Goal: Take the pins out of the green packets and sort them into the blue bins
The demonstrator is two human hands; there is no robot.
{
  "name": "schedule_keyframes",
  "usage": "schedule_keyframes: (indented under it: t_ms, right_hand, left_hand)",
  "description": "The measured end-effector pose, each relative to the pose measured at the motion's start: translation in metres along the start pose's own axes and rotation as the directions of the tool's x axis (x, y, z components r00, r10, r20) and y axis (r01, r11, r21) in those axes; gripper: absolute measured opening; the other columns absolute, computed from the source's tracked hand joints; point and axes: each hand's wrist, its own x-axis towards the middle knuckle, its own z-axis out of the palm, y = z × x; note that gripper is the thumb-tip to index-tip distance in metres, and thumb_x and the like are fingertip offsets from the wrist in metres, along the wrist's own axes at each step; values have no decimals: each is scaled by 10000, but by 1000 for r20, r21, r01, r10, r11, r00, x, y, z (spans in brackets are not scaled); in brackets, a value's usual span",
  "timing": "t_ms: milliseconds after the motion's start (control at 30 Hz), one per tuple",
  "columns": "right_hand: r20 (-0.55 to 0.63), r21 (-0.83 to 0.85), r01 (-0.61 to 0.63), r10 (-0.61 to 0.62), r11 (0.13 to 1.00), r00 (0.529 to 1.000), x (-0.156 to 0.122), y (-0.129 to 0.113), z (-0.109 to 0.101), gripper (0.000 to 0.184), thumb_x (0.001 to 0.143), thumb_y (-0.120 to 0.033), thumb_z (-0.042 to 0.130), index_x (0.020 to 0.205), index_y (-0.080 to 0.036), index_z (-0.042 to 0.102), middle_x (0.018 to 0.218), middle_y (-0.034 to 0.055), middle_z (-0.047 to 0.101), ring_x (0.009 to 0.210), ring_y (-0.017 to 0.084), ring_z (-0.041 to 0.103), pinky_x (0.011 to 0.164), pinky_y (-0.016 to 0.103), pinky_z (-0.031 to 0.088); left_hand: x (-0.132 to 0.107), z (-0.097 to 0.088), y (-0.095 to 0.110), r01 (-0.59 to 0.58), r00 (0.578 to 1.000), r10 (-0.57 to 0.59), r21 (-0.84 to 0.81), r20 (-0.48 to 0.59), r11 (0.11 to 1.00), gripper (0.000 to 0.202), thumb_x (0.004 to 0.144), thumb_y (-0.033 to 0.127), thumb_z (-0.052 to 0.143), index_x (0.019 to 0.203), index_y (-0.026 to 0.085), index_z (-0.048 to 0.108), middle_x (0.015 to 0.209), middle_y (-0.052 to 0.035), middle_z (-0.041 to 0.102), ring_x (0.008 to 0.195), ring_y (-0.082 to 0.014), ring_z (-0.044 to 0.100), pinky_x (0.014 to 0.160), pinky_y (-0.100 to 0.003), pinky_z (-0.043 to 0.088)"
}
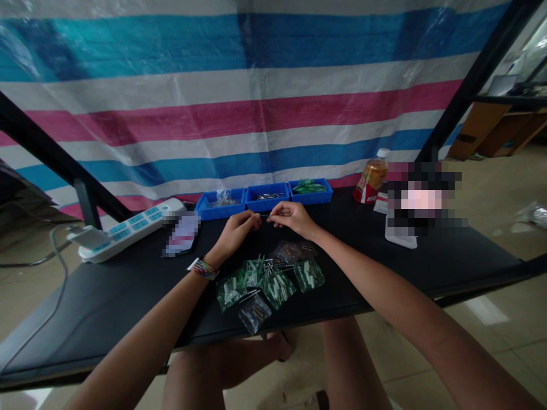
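Both my hands meet above the black table point(427, 256), just in front of the blue bins. My left hand point(240, 226) is closed in a pinch, a striped band on its wrist. My right hand point(289, 216) is pinched too, and a thin metal pin point(265, 216) runs between the two sets of fingertips. Below my hands lie several small plastic bags point(273, 282), some green, some clear, with loose pins among them.
Three blue bins point(264, 197) stand in a row at the table's back edge, holding small parts. A white power strip point(128, 229) lies at the back left, a drink bottle point(371, 179) at the back right. A striped tarp hangs behind.
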Motion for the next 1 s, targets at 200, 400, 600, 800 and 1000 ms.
schedule_keyframes:
  t_ms: [200,400,600,800,1000]
  right_hand:
    - [-3,-6,-7,7,1000,1000,3,4,-1,219,748,-325,834,858,-172,722,843,59,803,695,142,696,625,239,533]
    - [-34,20,-63,63,998,997,4,4,-4,263,734,-370,831,852,-179,694,761,26,755,629,134,670,596,246,535]
    - [-15,-7,-71,71,997,997,4,4,-4,308,771,-455,802,813,-173,683,702,25,728,582,128,640,573,249,519]
    - [-19,-3,-41,41,999,999,3,4,-3,255,761,-392,796,811,-169,682,709,23,733,598,130,656,571,236,513]
    - [-31,-6,-23,23,1000,999,0,3,-3,284,774,-416,813,858,-175,689,786,35,767,576,125,668,562,241,530]
  left_hand:
    - [2,-1,-2,-12,1000,13,-54,13,998,327,890,501,704,836,179,702,788,-39,697,756,-189,622,742,-311,468]
    - [2,-1,-10,-33,999,30,-85,-41,996,282,807,444,784,821,176,697,807,-33,699,736,-170,620,724,-296,471]
    - [1,-1,-10,-29,998,24,-82,-62,996,284,788,435,808,835,172,708,828,-41,716,769,-178,647,776,-311,495]
    - [0,-1,-3,-5,998,-1,-108,-55,994,283,767,434,799,832,175,705,806,-31,706,756,-176,636,756,-302,489]
    - [0,-3,1,23,999,-26,-78,-41,997,364,877,525,680,755,183,703,740,-43,693,755,-201,638,767,-324,498]
